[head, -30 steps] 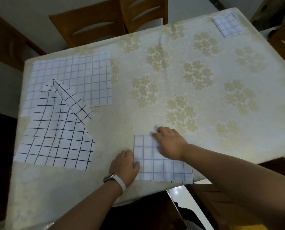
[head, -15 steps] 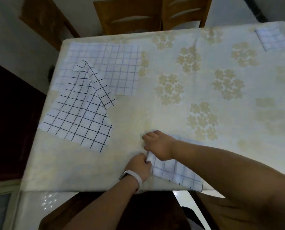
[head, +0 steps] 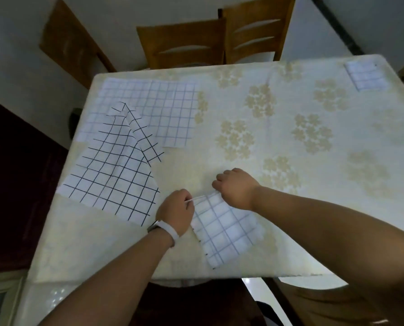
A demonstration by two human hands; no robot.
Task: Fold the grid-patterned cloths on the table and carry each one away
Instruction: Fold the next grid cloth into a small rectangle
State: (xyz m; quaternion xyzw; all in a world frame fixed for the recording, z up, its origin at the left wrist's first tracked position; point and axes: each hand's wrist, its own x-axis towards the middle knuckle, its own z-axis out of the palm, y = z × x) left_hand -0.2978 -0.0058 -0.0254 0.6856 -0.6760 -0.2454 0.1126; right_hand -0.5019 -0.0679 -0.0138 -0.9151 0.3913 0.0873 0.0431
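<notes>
Floral cream tablecloth (head: 219, 165) covers the table, and nearest its front edge lies the folded blue-grid cloth (head: 224, 229). The left hand (head: 176, 214) pinches its upper-left corner; the right hand (head: 236, 189) is closed over the upper-right corner. To fold it well, both corners should probably travel together so the edges meet squarely. Farther left, a black-grid cloth (head: 111, 177) lies rumpled over a flat pale-grid cloth (head: 158, 109). A small folded cloth (head: 365, 76) sits at the far right corner.

folded blue-grid cloth (head: 222, 228) near front edge; black-grid cloth (head: 111, 175) rumpled, overlapping flat blue-grid cloth (head: 154, 109); small folded cloth (head: 364, 75) far-right corner
</notes>
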